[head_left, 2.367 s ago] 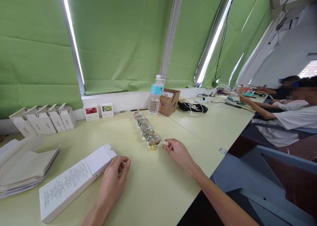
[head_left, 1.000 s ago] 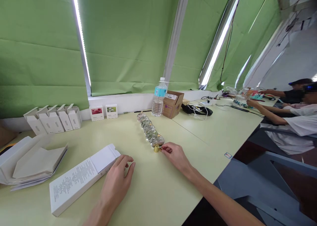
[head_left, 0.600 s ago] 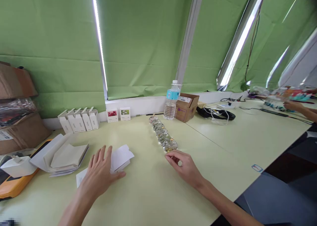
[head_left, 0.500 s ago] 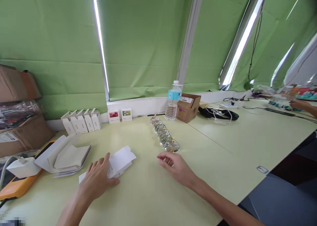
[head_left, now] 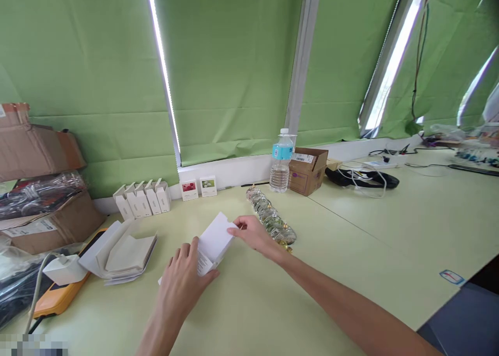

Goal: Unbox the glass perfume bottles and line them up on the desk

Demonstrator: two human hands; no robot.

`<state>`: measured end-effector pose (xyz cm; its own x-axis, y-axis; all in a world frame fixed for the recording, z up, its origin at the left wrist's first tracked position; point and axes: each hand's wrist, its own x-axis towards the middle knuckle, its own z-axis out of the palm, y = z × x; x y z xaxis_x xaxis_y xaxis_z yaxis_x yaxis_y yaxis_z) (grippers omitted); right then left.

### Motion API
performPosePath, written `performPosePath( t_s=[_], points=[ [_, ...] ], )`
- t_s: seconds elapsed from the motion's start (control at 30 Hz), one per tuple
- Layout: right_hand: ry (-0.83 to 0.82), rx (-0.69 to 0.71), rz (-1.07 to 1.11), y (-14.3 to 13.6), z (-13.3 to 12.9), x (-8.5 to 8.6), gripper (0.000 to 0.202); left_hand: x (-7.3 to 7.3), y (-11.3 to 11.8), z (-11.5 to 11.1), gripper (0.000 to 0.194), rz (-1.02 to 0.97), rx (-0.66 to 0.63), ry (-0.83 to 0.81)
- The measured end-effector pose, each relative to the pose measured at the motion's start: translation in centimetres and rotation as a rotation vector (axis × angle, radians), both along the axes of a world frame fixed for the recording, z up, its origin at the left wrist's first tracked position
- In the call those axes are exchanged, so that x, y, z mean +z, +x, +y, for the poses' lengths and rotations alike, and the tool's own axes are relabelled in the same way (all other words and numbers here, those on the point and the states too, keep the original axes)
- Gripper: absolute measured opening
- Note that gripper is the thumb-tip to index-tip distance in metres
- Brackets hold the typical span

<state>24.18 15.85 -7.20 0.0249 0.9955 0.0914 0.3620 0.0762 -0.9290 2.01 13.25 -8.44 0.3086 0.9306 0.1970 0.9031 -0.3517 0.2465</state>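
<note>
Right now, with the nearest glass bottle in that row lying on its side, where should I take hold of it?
Grip the nearest glass bottle across its round body, coming down from above, probably. It lies on the table with its gold cap toward you and its far side against the next bottle, so only the flanks look free. The right hand is at the white box's flap.

Carton (head_left: 212,244) lies on the table (head_left: 351,252), left of bottle row (head_left: 271,220).

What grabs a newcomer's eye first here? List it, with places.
The green blinds fill the whole back. At table centre, both hands work a white box: the left hand presses it down, the right hand pinches its open flap. Just right of them lies a glittering row of glass bottles.
</note>
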Motion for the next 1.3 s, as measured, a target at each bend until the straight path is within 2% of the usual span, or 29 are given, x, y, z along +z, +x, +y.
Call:
performPosePath(
  t_s=[0.1,0.2,0.33,0.43,0.5,0.6,0.7,0.8,0.9,1.03,1.13,1.2,1.3],
  points=[
    [0.078,-0.049,0.015,1.4,-0.1,1.9,0.025,-0.7,0.2,0.1,0.075,-0.032,0.028,0.034],
    [0.137,-0.075,0.028,1.6,-0.7,3.5,0.027,-1.2,0.4,0.4,0.088,-0.161,0.012,0.124],
    [0.169,-0.003,0.029,-0.6,-1.9,4.8,0.028,-0.7,1.0,0.2,0.092,-0.319,-0.057,0.221],
    [0.171,0.141,0.130,-3.0,-2.7,5.2,0.031,0.3,1.5,-0.4,0.088,-0.459,-0.016,0.156],
    [0.203,0.167,0.166,-4.0,-3.0,5.3,0.033,0.9,1.7,-0.7,0.083,-0.553,0.038,0.107],
    [0.225,0.165,0.140,-4.4,-3.2,4.9,0.038,1.7,1.5,-0.7,0.066,-0.712,0.079,0.043],
    [0.260,0.151,0.022,-3.9,-3.0,3.8,0.032,2.1,1.1,-0.3,0.050,-1.019,0.084,-0.046],
    [0.352,0.094,-0.124,-3.1,-2.5,2.5,0.021,2.0,0.5,0.1,0.045,-1.370,0.045,-0.211],
    [0.403,0.030,-0.186,-2.5,-1.7,1.3,0.016,1.8,0.2,0.5,0.043,-1.605,0.073,-0.352],
    [0.443,-0.043,-0.222,-1.8,-0.9,0.6,0.015,1.5,-0.3,1.2,0.037,-1.673,0.140,-0.313],
    [0.516,-0.148,-0.287,-1.3,-0.6,0.4,0.012,1.5,-0.9,1.6,0.038,-1.653,0.139,-0.272],
    [0.436,-0.138,-0.232,-1.1,-0.4,0.1,0.012,1.6,-1.4,1.8,0.040,-1.602,0.120,-0.249],
    [0.185,-0.020,-0.022,-1.4,-0.3,-0.8,0.022,1.8,-2.0,2.1,0.042,-1.531,0.176,-0.172]
  ],
)
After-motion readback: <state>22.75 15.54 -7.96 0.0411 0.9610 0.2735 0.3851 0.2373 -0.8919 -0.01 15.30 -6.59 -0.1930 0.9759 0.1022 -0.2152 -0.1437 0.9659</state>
